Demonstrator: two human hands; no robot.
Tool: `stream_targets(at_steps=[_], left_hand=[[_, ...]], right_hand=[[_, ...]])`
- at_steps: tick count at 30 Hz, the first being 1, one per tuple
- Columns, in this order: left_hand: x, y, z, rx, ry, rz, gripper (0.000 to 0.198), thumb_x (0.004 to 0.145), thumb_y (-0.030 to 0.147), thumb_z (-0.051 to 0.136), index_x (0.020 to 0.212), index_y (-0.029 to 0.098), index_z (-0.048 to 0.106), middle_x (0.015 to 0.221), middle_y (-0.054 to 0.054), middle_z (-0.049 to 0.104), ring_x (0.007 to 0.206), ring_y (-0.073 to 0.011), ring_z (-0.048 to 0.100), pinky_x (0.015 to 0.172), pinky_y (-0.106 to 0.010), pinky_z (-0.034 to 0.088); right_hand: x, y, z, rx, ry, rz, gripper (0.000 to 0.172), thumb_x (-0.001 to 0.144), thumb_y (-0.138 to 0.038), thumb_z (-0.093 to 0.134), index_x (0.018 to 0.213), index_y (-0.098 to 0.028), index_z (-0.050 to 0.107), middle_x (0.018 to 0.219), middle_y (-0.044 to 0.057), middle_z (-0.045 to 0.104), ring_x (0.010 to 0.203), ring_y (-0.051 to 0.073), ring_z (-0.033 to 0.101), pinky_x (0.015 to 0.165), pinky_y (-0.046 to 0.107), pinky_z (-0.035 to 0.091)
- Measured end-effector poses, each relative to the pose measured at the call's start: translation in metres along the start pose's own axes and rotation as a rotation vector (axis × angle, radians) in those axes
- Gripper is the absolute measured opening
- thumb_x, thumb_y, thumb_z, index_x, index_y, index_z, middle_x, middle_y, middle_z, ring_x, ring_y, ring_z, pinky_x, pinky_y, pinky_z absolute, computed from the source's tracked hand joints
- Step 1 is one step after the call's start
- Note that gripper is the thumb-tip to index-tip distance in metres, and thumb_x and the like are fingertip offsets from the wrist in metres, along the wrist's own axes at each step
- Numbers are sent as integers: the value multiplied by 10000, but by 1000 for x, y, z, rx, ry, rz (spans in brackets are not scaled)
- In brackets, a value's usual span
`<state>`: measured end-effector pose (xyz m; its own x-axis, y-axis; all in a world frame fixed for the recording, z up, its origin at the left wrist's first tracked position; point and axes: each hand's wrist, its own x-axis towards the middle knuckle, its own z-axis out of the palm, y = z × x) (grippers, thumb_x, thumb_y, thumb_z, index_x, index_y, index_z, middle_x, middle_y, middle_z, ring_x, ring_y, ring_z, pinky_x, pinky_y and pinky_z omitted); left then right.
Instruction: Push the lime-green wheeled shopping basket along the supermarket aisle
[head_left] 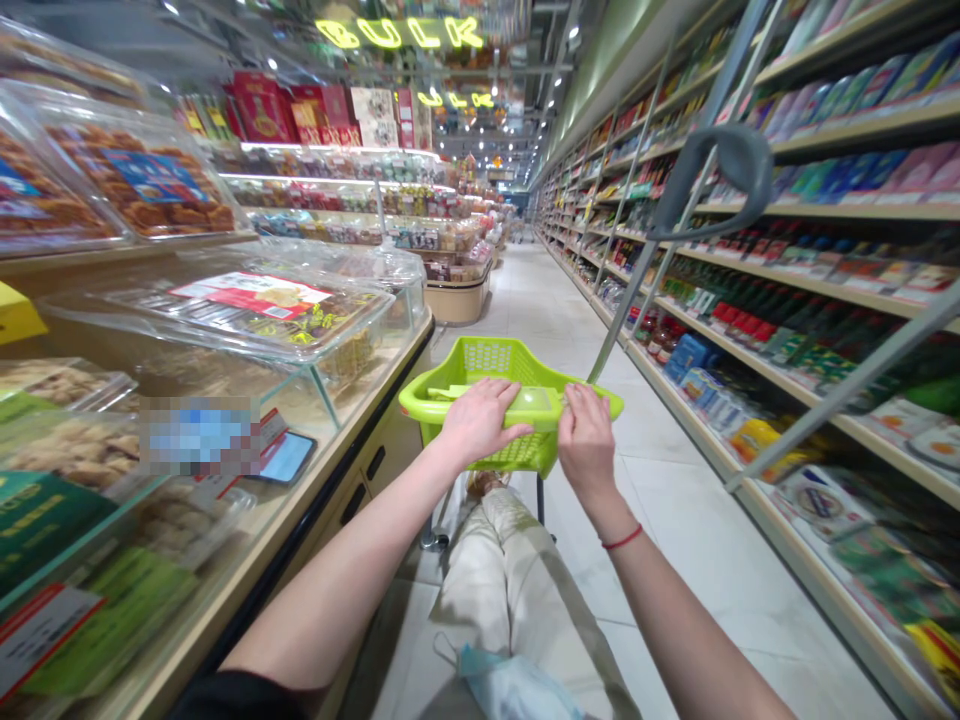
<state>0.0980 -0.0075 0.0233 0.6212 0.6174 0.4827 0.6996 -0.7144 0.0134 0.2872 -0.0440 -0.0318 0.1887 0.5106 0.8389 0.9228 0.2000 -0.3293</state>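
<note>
A lime-green shopping cart (495, 350) with a perforated basket stands upright in front of me. My left hand (484, 418) lies over its near handle bar, fingers curled across the top and thumb along the near side. Towards the handle's right end, my right hand (586, 435) is closed around the bar, a red string bracelet on its wrist. The fingertips of both hands are partly hidden. Little of the basket's inside shows behind the handle. Below the arms, a light blue face mask (514, 685) hangs in front of my beige trousers (487, 570).
Close on the left runs a display counter (390, 375) with plastic-lidded food bins and a phone-like screen (289, 457). Tall stocked shelves (825, 270) line the right, with a slanted ladder rail bearing a grey loop handle (761, 180). The tiled aisle (517, 290) stretches ahead past another display (454, 300).
</note>
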Motion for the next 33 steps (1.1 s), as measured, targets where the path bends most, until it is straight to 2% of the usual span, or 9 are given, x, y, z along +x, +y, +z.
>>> stream_targets(at_steps=[3,5,9,14,16,19,25,28,33], left_hand=[[0,-1,0,-8,1,9,608,908,556,544,1349,138,525,1342,-124,609,1262,-275,544,1113,-402,396],[0,-2,0,-8,-1,9,610,909,557,540,1352,139,525,1347,-121,606,1265,-277,542,1114,-401,394],[-1,-3,-2,-2,-7,3,617,906,561,543,1358,142,523,1356,-114,603,1277,-279,533,1110,-387,401],[-1,-1,-3,-14,-30,3,616,906,551,548,1377,157,504,1371,-116,596,1294,-261,526,1146,-412,360],[-1,-1,-3,-19,-41,-7,604,914,551,534,1388,179,490,1391,-116,584,1304,-257,523,1175,-469,309],[-1,0,-3,-26,-42,-18,599,913,557,533,1384,189,493,1398,-115,581,1303,-266,526,1156,-496,327],[-1,1,-6,-26,-36,-15,597,894,531,579,1366,172,515,1374,-124,596,1270,-269,554,1076,-400,425],[-1,0,-6,-33,-33,-18,606,885,537,593,1366,177,515,1376,-112,597,1275,-260,553,1088,-383,416],[1,-2,-6,-48,-48,-12,633,876,556,604,1373,174,508,1387,-107,593,1287,-258,548,1098,-381,411]], right_hand=[[-18,-23,3,-25,-103,-153,492,922,-113,358,1368,-154,562,1487,163,479,1444,274,351,1166,551,319],[-21,-18,1,-32,-121,-196,517,910,-93,356,1384,-169,546,1498,153,467,1457,266,328,1175,560,303],[-7,30,-6,-25,-28,-79,493,921,-121,341,1357,-167,568,1445,147,526,1422,262,391,1174,571,305],[19,77,-11,48,-71,104,458,869,-147,372,1222,-148,665,1311,159,623,1270,261,553,1123,510,406],[16,73,-11,75,-52,104,468,865,-148,369,1230,-164,661,1325,147,612,1279,262,541,1115,508,419],[-2,42,-8,82,-30,-9,554,849,-115,365,1364,-162,563,1471,137,481,1426,288,366,1176,575,309],[-18,-24,-4,156,-236,-252,756,782,-35,364,1530,-146,330,1571,140,357,1494,290,236,1189,597,286],[-9,-19,-6,158,-258,-327,689,806,-23,352,1481,-140,422,1511,145,456,1466,263,315,1188,540,327],[3,34,-17,145,-162,-256,579,801,-3,353,1281,-183,623,1353,112,617,1342,227,498,1153,498,393]])
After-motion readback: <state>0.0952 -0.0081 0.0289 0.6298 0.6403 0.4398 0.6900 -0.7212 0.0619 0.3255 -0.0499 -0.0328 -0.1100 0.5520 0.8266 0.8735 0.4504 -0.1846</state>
